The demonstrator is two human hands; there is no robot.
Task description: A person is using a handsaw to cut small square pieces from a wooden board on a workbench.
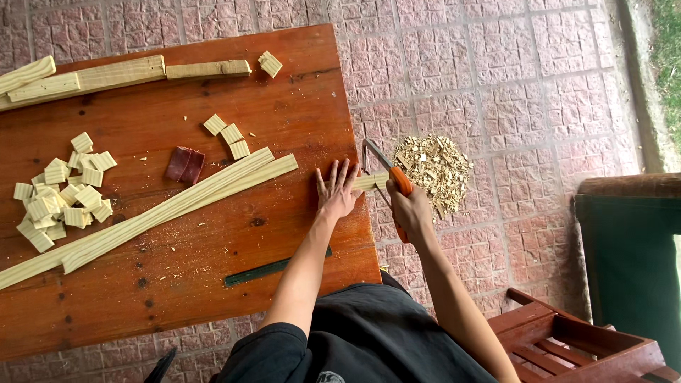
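Wood strip [369,181] sticks out past the table [213,284] edge — left hand [337,191] lies flat on it, fingers spread wide; right hand [411,209] grips the orange-handled saw [386,170] beside it.

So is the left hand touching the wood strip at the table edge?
Touching. The head view shows the left hand pressed flat on the wood strip, fingers over it where it sticks past the table edge.

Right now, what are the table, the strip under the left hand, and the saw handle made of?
Table: wood, reddish-brown glossy finish, grain and knots visible.
Strip: pale unfinished wood, likely pine, striped grain; pressed down by the left hand.
Saw handle: orange, probably plastic; gripped by the right hand.
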